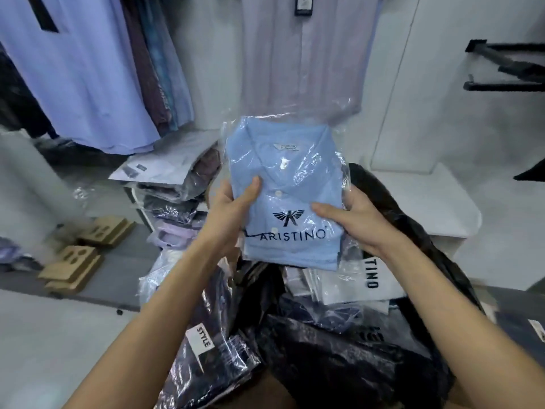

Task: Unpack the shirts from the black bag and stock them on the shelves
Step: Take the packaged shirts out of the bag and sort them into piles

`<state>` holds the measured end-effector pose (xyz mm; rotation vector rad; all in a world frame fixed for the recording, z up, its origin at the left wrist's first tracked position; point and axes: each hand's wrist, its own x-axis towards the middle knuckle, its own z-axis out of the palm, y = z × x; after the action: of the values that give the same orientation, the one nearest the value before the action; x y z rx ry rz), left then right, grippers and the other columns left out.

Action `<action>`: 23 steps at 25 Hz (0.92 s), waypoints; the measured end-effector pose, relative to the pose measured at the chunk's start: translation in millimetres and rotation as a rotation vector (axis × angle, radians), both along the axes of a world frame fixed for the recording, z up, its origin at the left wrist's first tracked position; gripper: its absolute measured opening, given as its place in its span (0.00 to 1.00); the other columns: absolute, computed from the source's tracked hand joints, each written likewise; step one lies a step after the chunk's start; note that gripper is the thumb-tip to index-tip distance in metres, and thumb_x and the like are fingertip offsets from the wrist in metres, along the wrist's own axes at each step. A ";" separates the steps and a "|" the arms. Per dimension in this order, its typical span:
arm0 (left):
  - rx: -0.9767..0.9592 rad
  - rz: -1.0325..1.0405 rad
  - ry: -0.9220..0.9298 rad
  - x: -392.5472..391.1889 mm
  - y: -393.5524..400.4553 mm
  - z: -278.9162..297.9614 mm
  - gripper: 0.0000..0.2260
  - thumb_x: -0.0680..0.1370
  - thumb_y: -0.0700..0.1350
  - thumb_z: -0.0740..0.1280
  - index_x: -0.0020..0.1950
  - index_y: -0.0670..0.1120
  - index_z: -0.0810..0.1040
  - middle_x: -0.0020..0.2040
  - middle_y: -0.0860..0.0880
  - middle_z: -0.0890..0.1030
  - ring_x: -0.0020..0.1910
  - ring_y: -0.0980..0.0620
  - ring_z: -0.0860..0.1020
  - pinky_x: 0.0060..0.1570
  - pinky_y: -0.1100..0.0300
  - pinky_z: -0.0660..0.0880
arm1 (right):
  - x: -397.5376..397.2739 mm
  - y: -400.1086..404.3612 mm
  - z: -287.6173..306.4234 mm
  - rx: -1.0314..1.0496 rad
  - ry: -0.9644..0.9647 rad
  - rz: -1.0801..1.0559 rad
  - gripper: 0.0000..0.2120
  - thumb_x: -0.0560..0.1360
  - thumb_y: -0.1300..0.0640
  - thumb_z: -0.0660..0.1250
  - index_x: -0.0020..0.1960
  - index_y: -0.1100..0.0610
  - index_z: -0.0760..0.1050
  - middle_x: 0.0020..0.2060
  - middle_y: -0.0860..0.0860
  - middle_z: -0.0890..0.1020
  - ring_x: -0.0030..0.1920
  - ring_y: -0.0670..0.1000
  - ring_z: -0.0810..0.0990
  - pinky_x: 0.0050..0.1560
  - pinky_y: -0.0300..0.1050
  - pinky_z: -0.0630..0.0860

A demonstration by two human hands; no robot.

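both hands, left hand (236, 206) and right hand (351, 219), grip the bagged light blue shirt (287, 196) by its sides above the open black bag (339, 364), where the slick plastic wrap could, i judge, slide loose and drop it.

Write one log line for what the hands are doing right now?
left hand: grips light blue packaged shirt | right hand: grips same shirt | shirt: above black bag | shelving: not yet
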<state>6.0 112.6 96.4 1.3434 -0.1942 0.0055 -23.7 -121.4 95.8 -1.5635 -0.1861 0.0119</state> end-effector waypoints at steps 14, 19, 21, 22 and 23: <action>0.214 0.491 0.633 -79.6 191.9 -194.3 0.26 0.79 0.38 0.71 0.72 0.53 0.67 0.56 0.43 0.83 0.39 0.48 0.86 0.33 0.57 0.82 | 16.5 220.7 -188.8 -0.859 0.210 0.406 0.46 0.79 0.63 0.68 0.83 0.56 0.37 0.58 0.60 0.78 0.46 0.53 0.80 0.36 0.37 0.74; 0.765 0.474 0.741 -81.1 188.4 -226.3 0.45 0.71 0.48 0.78 0.80 0.52 0.55 0.71 0.38 0.72 0.65 0.36 0.76 0.65 0.44 0.74 | 5.5 226.1 -219.1 -1.149 0.170 0.504 0.33 0.78 0.68 0.63 0.79 0.60 0.55 0.69 0.67 0.65 0.68 0.68 0.71 0.67 0.55 0.71; 0.954 0.510 0.666 -68.5 180.0 -209.0 0.47 0.72 0.50 0.77 0.82 0.51 0.50 0.71 0.35 0.67 0.69 0.34 0.69 0.68 0.42 0.68 | 5.5 228.7 -212.3 -1.187 0.076 0.482 0.30 0.76 0.70 0.63 0.76 0.61 0.60 0.72 0.67 0.58 0.71 0.70 0.66 0.69 0.56 0.69; 0.986 0.517 0.590 -62.6 172.9 -192.5 0.45 0.74 0.50 0.76 0.83 0.51 0.51 0.72 0.35 0.66 0.71 0.35 0.67 0.69 0.43 0.67 | 5.9 227.8 -203.1 -1.141 0.021 0.463 0.29 0.76 0.70 0.64 0.76 0.61 0.62 0.75 0.65 0.55 0.73 0.70 0.62 0.71 0.57 0.69; 0.981 0.512 0.484 -53.9 166.2 -181.5 0.42 0.75 0.50 0.74 0.82 0.50 0.54 0.73 0.37 0.66 0.72 0.37 0.66 0.69 0.46 0.66 | 7.2 224.1 -192.3 -1.073 -0.046 0.434 0.28 0.77 0.69 0.65 0.76 0.60 0.63 0.77 0.63 0.55 0.75 0.68 0.61 0.72 0.56 0.68</action>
<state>-47.9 278.8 -85.1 2.2859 0.6442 0.0177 -16.5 102.7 -96.6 -2.5558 -0.6234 0.4849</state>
